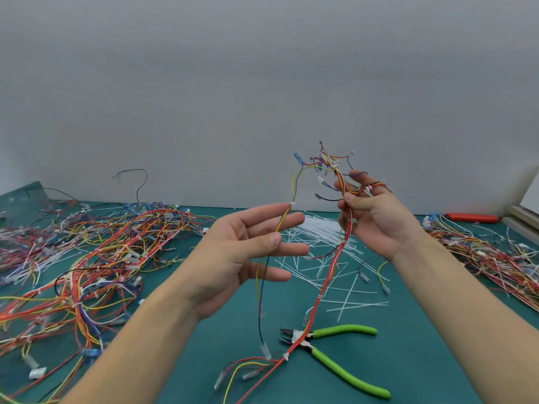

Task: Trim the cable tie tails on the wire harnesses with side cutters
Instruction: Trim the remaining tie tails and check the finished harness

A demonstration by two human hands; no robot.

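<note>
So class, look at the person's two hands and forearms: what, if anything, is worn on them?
Nothing visible. The left hand and right hand are bare: no gloves, rings, watch or wristbands. Both forearms are bare down to the picture's bottom edge, with no sleeves in sight.

side cutters (329, 349) on mat (408, 360), harness piles (87, 258) left

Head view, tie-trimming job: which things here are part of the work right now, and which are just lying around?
In the job:
- wire harness, gripped by the right hand, a branch across the open left hand
- green-handled side cutters, lying on the mat under the harness

Lying about:
- harness pile at left
- harness pile at right
- loose white cable ties
- red object by the wall
</note>
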